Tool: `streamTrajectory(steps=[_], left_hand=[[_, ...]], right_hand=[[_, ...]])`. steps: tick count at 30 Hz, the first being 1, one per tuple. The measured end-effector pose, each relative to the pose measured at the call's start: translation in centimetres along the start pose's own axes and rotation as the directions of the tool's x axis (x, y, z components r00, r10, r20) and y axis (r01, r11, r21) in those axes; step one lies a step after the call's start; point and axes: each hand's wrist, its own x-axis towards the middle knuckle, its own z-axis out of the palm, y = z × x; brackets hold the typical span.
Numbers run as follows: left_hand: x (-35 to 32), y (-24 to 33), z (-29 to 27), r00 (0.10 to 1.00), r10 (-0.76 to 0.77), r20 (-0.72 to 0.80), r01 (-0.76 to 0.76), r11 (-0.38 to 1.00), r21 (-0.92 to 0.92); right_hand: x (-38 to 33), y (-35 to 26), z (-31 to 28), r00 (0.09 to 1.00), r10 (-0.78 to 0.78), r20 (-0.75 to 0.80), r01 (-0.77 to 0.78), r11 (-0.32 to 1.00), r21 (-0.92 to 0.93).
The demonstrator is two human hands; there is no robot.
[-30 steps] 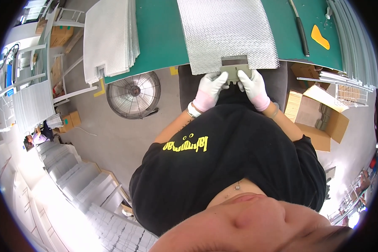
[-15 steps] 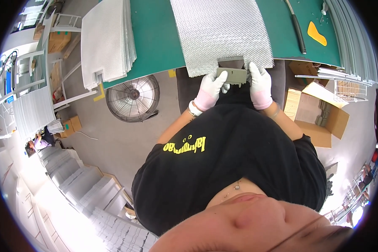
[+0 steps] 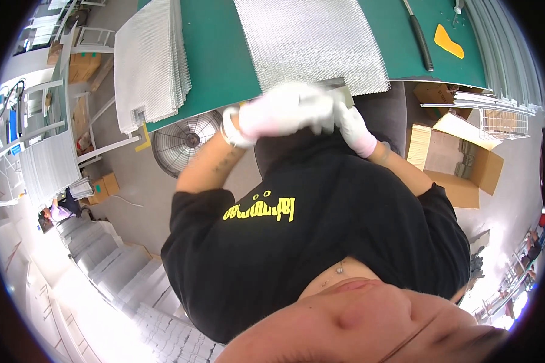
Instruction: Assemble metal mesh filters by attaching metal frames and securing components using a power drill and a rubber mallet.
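Observation:
On the green table lies a silvery mesh panel [image 3: 312, 42], its near edge hanging slightly over the table's front. An olive-grey rectangular piece [image 3: 346, 95] is at that near edge, now partly covered by my hands. My right hand [image 3: 353, 128], in a white and pink glove, is closed at the piece's lower end and grips it. My left hand [image 3: 287, 110], gloved the same way, passes in front of the panel's near edge. Motion smears its fingers, so their state does not show.
A stack of mesh panels [image 3: 148, 66] lies at the left of the green table [image 3: 215, 54]. A black-handled tool [image 3: 422, 43] and a yellow scraper [image 3: 449, 42] rest at the right. Below stand a floor fan [image 3: 184, 142] and an open cardboard box [image 3: 457, 189] with grey pieces inside.
My left hand has swung up and across the panel's near edge, its elbow moving outward. My right hand has shifted slightly left and down, and the olive-grey piece has turned from lying level to slanting.

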Motion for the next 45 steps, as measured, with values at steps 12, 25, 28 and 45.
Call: streamTrajectory(steps=[12,25,28,45], left_hand=[[9.4,-2.2,2.6,0.841,0.388,-0.378,0.312,0.222,0.924],[9.0,-1.7,3.7,0.816,0.343,-0.465,0.376,0.296,0.878],[9.3,-1.6,3.7,0.819,0.335,-0.466,0.392,0.266,0.881],[7.2,0.3,4.5,0.773,0.618,-0.143,-0.228,0.482,0.846]], right_hand=[[-1.4,-1.2,-2.0,0.752,-0.196,-0.63,0.185,0.979,-0.084],[-1.1,-3.5,-1.5,0.782,-0.077,-0.619,0.258,0.944,0.208],[-0.5,-4.0,-2.0,0.846,-0.115,-0.52,0.225,0.963,0.152],[-6.8,1.6,-26.9,0.215,0.234,-0.948,-0.058,0.972,0.227]])
